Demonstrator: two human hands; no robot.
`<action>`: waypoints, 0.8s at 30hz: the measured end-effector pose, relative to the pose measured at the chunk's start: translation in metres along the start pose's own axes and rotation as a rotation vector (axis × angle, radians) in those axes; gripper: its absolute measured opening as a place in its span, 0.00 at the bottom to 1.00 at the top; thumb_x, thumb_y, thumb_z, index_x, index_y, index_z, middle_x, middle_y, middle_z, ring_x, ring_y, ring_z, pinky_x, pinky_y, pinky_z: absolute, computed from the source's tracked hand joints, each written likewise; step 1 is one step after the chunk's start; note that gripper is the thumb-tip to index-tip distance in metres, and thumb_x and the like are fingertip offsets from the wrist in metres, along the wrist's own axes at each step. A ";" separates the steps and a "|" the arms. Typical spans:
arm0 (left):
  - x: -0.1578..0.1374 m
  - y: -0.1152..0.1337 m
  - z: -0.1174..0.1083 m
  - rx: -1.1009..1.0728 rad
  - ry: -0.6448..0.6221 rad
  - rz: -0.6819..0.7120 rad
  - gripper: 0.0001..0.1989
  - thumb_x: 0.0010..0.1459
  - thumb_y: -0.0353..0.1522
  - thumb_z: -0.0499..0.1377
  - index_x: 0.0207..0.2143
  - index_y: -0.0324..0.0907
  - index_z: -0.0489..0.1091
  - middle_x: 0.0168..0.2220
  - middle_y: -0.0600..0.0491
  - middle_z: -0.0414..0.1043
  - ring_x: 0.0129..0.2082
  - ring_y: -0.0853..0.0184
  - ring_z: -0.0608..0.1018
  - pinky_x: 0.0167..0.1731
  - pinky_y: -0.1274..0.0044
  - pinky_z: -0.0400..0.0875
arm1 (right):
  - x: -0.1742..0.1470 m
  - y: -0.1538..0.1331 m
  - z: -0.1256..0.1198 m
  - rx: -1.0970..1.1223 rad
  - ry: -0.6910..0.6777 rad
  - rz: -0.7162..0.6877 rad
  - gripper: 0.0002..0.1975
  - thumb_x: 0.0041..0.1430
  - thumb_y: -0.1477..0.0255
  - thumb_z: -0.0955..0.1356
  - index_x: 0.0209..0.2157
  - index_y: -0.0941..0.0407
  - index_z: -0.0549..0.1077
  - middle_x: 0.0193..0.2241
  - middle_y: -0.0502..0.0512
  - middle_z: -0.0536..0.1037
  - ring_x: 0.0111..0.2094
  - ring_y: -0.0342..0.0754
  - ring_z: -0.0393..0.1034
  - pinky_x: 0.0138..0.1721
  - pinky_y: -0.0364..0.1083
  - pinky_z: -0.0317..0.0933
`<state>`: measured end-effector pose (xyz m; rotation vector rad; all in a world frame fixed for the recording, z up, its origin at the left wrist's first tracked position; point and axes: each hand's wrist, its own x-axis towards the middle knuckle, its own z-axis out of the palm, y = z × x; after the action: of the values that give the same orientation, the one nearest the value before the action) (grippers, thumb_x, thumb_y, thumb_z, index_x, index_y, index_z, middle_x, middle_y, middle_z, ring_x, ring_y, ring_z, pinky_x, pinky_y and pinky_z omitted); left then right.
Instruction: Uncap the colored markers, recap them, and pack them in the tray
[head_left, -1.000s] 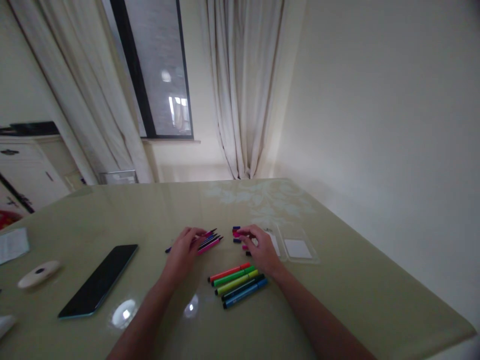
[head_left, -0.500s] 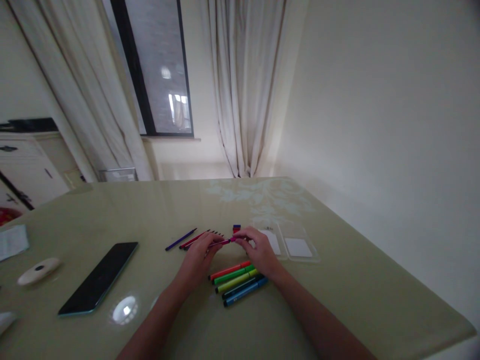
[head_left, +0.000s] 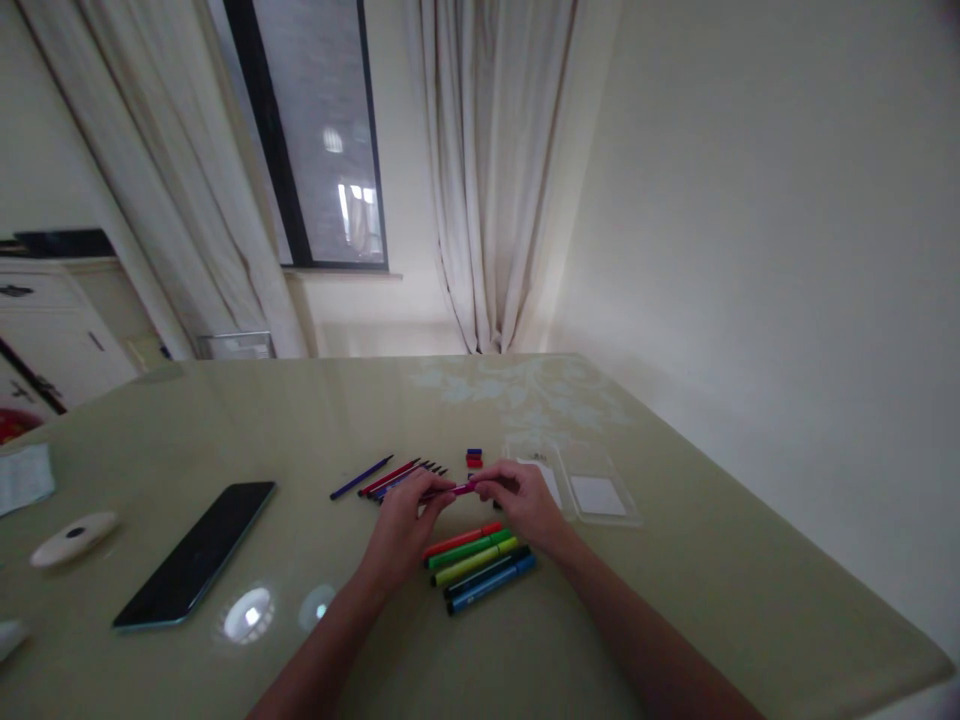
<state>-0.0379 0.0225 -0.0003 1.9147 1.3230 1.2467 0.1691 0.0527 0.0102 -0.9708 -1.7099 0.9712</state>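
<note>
Pale wall [head_left: 757, 260] well right of the fingers, beige curtains [head_left: 499, 180] & dark-framed window [head_left: 326, 170] far beyond them; glossy greenish table [head_left: 360, 410] underneath. L hand [head_left: 401, 515] & R hand [head_left: 529, 505] are close together, low over it; contact w/ table unclear. Magenta pen [head_left: 463, 489] is btwn them, approx. level: L fingers pinched nearly closed on one end, R fingers pinched on the other, short stretch showing btwn. Just beyond & left of L fingers: row of thin pens [head_left: 388, 478] w/ dark tips bare, partly hidden by L hand, purple pen [head_left: 361, 478] outermost. Just past R fingers: few red & blue caps [head_left: 474, 461]. Right of R fingers: open clear case [head_left: 589, 460] w/ white inserts [head_left: 596, 496]. Near side of both hands' fingers: 5 markers [head_left: 474, 562] side by side, red, green, yellow-green, dark, blue. Well left of L fingers: blk phone [head_left: 196, 555], flat; farther left, white oval obj. [head_left: 71, 545] w/ dark spot.
</note>
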 end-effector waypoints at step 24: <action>-0.007 0.032 0.002 0.749 -0.390 -0.003 0.14 0.74 0.39 0.46 0.50 0.53 0.70 0.40 0.53 0.80 0.36 0.62 0.82 0.27 0.78 0.64 | -0.005 -0.004 0.003 0.140 -0.126 0.078 0.17 0.57 0.56 0.75 0.31 0.56 0.76 0.25 0.51 0.79 0.27 0.45 0.74 0.31 0.44 0.68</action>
<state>-0.0223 0.0037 0.0212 2.4673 1.7011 0.3243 0.1671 0.0460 0.0114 -0.9064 -1.6921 1.2089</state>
